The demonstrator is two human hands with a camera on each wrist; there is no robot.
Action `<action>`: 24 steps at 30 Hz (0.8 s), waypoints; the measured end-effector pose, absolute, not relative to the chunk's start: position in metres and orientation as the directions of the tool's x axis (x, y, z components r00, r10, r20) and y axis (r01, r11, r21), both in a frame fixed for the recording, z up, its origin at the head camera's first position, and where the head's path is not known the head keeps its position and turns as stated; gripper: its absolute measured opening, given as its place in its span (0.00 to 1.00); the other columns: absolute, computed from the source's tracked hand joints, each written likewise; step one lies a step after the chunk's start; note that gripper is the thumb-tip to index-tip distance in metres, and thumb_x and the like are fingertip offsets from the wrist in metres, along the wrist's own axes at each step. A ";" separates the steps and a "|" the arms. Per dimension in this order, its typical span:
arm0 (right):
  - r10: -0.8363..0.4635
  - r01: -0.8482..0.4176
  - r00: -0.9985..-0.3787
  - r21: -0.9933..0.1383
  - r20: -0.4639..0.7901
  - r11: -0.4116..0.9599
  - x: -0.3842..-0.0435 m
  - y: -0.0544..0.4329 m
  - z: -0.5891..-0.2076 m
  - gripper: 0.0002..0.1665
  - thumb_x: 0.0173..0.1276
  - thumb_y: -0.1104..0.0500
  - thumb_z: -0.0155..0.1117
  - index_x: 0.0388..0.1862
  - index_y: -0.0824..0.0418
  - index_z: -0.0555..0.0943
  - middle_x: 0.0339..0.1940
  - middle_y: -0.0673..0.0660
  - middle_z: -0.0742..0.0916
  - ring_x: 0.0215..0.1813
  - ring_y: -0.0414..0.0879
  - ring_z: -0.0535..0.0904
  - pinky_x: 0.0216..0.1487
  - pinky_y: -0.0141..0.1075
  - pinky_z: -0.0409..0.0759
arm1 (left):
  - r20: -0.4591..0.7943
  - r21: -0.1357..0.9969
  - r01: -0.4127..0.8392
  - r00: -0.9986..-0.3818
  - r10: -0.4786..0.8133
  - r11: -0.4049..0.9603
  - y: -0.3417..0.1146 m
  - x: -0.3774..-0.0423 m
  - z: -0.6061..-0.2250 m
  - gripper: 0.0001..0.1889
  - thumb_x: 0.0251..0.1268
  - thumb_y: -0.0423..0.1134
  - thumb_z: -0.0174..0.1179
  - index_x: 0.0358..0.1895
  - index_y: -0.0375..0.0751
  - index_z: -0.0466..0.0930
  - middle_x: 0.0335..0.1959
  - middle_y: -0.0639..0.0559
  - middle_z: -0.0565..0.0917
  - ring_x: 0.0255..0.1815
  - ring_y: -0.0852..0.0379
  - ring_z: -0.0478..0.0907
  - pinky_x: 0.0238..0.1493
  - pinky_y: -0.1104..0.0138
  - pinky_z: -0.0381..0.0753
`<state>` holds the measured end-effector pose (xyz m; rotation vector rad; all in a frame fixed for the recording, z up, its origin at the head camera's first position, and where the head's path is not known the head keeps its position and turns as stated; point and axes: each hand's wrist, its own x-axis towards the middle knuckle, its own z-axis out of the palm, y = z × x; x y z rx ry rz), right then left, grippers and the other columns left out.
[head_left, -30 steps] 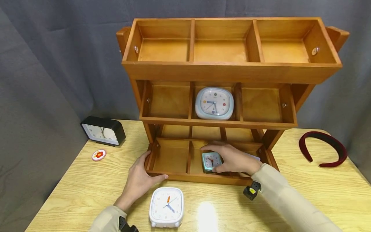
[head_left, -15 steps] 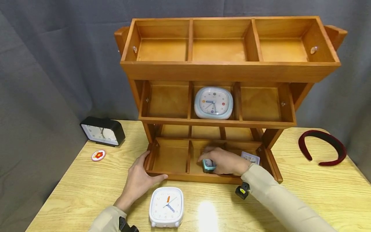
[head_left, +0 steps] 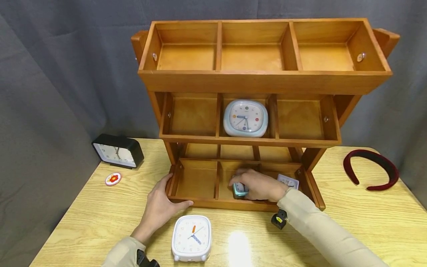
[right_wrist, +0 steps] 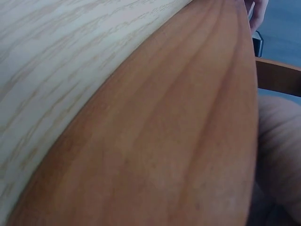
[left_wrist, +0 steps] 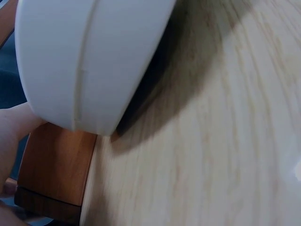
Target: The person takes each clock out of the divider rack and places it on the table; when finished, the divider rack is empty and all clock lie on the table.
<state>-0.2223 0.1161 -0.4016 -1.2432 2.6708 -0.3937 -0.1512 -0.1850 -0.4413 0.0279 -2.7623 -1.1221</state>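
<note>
At the front left corner of the bottom tray (head_left: 207,203) of a three-tier wooden rack (head_left: 267,83), my left hand (head_left: 159,207) grips the wood, thumb along the front board and fingers at the side. My right hand (head_left: 259,184) reaches into that tray's middle compartment and holds a small turquoise alarm clock (head_left: 238,191), covering its right part. A lavender clock (head_left: 288,181) sits in the right compartment, partly behind my wrist. In front of the tray, a white alarm clock (head_left: 191,237) is on the table; its side (left_wrist: 89,61) fills much of the left wrist view.
A pale blue alarm clock (head_left: 245,118) occupies the middle tier's centre compartment. On the table's left are a black alarm clock (head_left: 118,150) and a round flower badge (head_left: 113,178). A dark red headband (head_left: 393,174) lies at the right. Grey cloth (head_left: 66,74) hangs behind.
My right hand has shifted slightly left and closed over the turquoise clock, hiding more of its face. The lavender clock has come into view behind my wrist. My left hand has stayed put.
</note>
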 end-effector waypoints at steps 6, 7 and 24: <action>-0.762 -0.730 -0.647 -0.301 0.016 0.614 -0.223 0.117 -0.396 0.32 0.53 0.64 0.76 0.59 0.59 0.79 0.55 0.56 0.82 0.53 0.49 0.77 0.51 0.39 0.81 | 0.132 0.698 0.039 -0.988 -0.076 0.715 -0.184 -0.151 -0.441 0.56 0.35 0.54 0.80 0.71 0.38 0.60 0.69 0.36 0.68 0.68 0.37 0.67 0.65 0.46 0.70; -0.758 -0.728 -0.652 -0.302 0.028 0.615 -0.224 0.117 -0.394 0.33 0.53 0.63 0.76 0.60 0.60 0.78 0.55 0.56 0.82 0.51 0.47 0.77 0.49 0.38 0.81 | 0.132 0.698 0.039 -0.988 -0.075 0.715 -0.184 -0.151 -0.441 0.56 0.35 0.54 0.80 0.71 0.38 0.60 0.69 0.36 0.68 0.69 0.37 0.67 0.65 0.46 0.70; -0.748 -0.746 -0.649 -0.309 0.137 0.590 -0.187 0.118 -0.361 0.35 0.53 0.58 0.74 0.62 0.59 0.77 0.56 0.60 0.80 0.54 0.49 0.74 0.44 0.36 0.80 | 0.152 0.693 0.056 -0.986 -0.070 0.719 -0.184 -0.151 -0.442 0.56 0.35 0.55 0.80 0.71 0.37 0.61 0.69 0.36 0.68 0.68 0.36 0.67 0.66 0.46 0.70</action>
